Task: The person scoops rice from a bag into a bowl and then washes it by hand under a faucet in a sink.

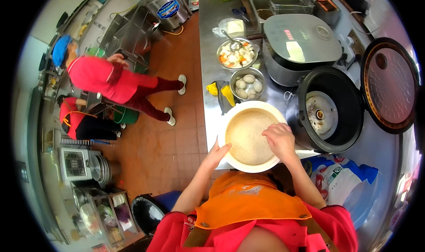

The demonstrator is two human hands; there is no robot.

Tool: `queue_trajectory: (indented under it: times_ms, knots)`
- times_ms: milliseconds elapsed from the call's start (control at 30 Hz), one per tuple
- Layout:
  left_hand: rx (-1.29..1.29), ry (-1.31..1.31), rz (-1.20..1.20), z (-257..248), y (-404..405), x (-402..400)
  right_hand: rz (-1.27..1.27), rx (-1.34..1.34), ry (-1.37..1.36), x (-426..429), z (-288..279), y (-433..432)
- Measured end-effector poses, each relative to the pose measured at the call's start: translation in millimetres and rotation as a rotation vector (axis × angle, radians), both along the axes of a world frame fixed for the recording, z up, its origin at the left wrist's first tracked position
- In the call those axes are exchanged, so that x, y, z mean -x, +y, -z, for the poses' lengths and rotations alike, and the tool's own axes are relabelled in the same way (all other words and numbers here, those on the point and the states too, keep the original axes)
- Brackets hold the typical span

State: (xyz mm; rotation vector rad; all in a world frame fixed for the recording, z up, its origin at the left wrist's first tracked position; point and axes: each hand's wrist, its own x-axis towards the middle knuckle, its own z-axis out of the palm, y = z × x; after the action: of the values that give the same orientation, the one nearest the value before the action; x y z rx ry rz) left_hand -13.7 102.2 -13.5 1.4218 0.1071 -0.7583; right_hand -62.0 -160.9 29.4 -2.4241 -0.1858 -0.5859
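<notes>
A round cream-coloured pot [232,121] at the steel counter's front edge holds pale grain [249,136] that looks like rice. My left hand [215,154] grips its left rim, thumb over the edge. With fingers bent and bunched, my right hand [279,142] lies over the right rim, above the grain; whether anything is between the fingers is hidden. Just right of the pot stands an open rice cooker [297,109], its heating plate [320,114] exposed and its lid [390,86] swung back. Behind the pot are a bowl of eggs [248,86] and yellow-grey gloves [220,92].
A lidded rice cooker [302,43] stands farther back, beside a bowl of diced vegetables [237,54] with a ladle in it. A plastic sack [345,179] sits below right. Two co-workers [109,79] [76,116] are across the tiled floor [166,142] at left.
</notes>
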Motion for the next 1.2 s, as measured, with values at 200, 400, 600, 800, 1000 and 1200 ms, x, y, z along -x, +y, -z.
queue_trajectory:
  times_ms: [200,400,600,800,1000,1200]
  knots:
    - [-0.055,-0.211,0.342,0.4,10.7,-56.5,0.152,0.093,0.034,1.4,-2.9,14.9]
    - [-0.347,-0.916,0.490,24.8,27.8,-196.4,0.358,0.171,0.093,-0.9,-10.6,32.2]
    - [-0.341,-0.833,0.428,79.8,-23.4,-299.4,0.478,0.295,0.144,-6.0,-8.4,38.1]
    - [0.082,-0.077,0.133,83.1,-62.4,-351.1,0.515,0.333,0.207,-14.7,-11.8,46.1]
    - [0.223,-0.060,0.072,110.8,-68.6,-436.4,0.507,0.319,0.203,-15.1,-7.8,41.9]
    - [0.152,0.058,0.149,105.1,-110.2,-457.7,0.542,0.297,0.213,-17.7,-10.8,39.1]
